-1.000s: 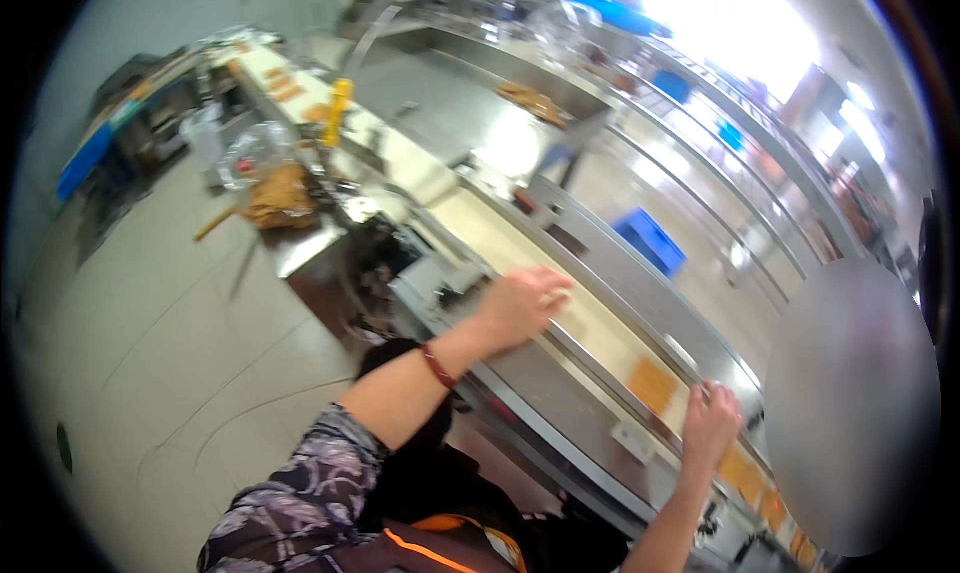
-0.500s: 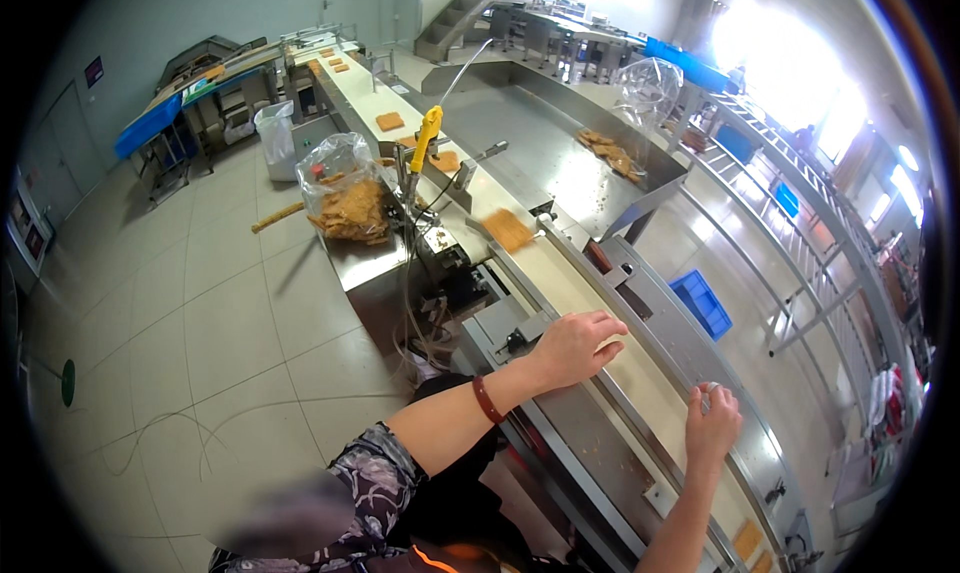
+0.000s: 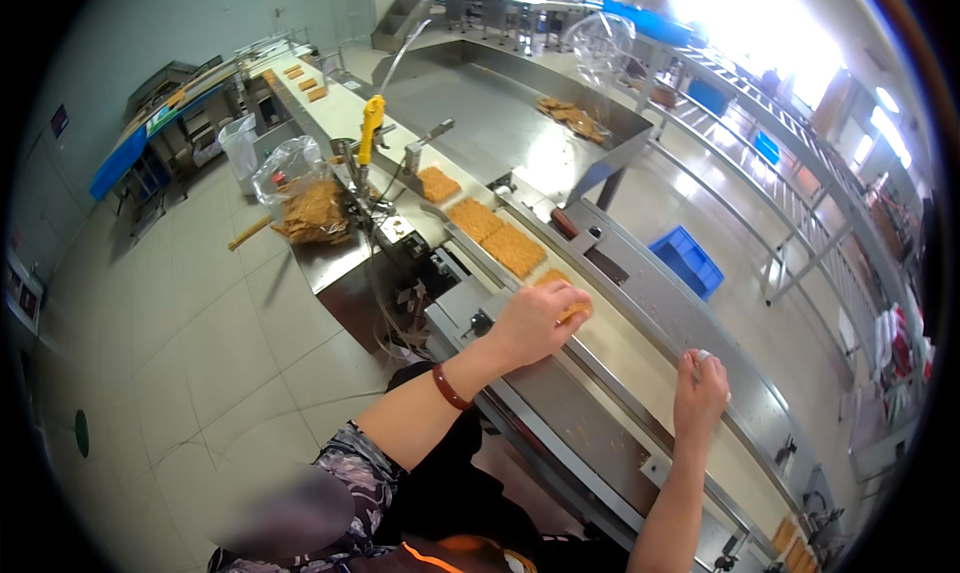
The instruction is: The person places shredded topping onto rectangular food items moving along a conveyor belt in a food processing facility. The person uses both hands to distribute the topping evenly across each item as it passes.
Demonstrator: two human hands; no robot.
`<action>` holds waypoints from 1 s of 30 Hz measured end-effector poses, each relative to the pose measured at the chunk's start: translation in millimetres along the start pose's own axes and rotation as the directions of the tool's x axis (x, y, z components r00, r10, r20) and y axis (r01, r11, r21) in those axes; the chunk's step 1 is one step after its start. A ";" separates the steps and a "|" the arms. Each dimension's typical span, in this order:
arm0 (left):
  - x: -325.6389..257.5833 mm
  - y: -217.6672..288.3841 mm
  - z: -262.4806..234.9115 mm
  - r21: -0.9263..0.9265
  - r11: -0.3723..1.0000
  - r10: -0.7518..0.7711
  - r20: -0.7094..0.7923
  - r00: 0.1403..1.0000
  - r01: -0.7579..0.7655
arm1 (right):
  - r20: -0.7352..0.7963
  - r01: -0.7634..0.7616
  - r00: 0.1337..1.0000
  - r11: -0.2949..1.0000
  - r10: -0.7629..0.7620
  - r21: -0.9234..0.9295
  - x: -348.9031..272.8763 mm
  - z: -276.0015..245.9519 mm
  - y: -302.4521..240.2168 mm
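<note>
Along the cream conveyor belt [image 3: 625, 368] lie flat, golden-brown square crackers [image 3: 513, 248]. My left hand [image 3: 540, 323], with a dark red bracelet at its wrist, bends its fingers over the nearest cracker [image 3: 552, 277] and hides part of it. Thumb and fingertips close at that cracker's edge. Behind it two crackers lie close together, and a smaller-looking cracker [image 3: 437, 184] follows farther up. By the belt's right rail, my right hand [image 3: 702, 391] has its fingers curled together. Something whitish shows at its fingertips, too small to make out.
A clear bag of brown pieces [image 3: 312, 211] stands left of the belt, near a yellow-handled tool [image 3: 372, 128]. A wide steel tray [image 3: 470, 83] lies beyond, holding broken pieces [image 3: 572, 118]. On the floor at right is a blue crate [image 3: 687, 261]. More crackers [image 3: 793, 545] stand at the lower right.
Crackers have travelled down the belt toward me, and one now lies under my left hand, whose fingers have bent onto it. My right hand stays by the rail. The view has shifted slightly.
</note>
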State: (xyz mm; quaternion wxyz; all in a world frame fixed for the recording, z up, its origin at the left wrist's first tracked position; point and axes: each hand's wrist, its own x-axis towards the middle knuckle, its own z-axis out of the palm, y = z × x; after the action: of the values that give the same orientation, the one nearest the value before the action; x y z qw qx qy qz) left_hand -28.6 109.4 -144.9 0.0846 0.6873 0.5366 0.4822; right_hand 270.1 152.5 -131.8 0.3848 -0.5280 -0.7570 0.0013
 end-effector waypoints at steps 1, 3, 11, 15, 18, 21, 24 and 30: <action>0.1 0.7 -0.7 -0.003 1.000 0.009 0.003 1.000 -0.009 | 0.006 0.007 1.000 1.000 -0.007 -0.003 1.1 0.1 -1.7; -2.8 -0.5 -0.5 -0.020 0.999 -0.025 0.010 1.000 0.025 | 0.020 0.024 1.000 1.000 -0.024 -0.004 0.9 0.2 -2.4; -6.4 7.4 3.0 0.005 0.996 0.086 -0.070 0.994 -0.086 | -0.026 -0.096 0.994 0.959 0.106 0.268 -3.5 10.7 17.1; -12.1 5.0 0.4 -0.019 0.999 0.048 -0.055 0.997 -0.049 | 0.064 -0.261 0.964 0.875 0.258 0.407 -2.5 11.8 16.0; -13.0 6.3 -0.4 -0.028 0.999 0.031 -0.042 0.999 -0.032 | 0.077 -0.277 0.960 0.881 0.269 0.383 -2.3 12.1 15.5; -12.2 6.2 1.8 -0.019 0.999 0.038 -0.031 0.999 -0.039 | 0.050 -0.241 0.969 0.886 0.241 0.396 -3.9 16.1 19.9; -13.8 6.0 3.1 -0.016 0.999 0.039 -0.034 0.999 -0.040 | 0.065 -0.248 0.968 0.890 0.241 0.383 -3.9 15.3 18.5; -14.2 6.7 1.5 -0.036 0.999 0.035 -0.033 0.999 -0.036 | 0.090 -0.262 0.965 0.892 0.247 0.368 -3.5 14.0 19.3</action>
State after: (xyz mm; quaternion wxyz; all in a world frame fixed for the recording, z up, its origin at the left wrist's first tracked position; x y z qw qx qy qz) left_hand -22.5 95.6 -149.5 0.0799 0.6872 0.5166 0.5045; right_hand 277.9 163.9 -151.5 0.4598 -0.5386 -0.6748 0.2079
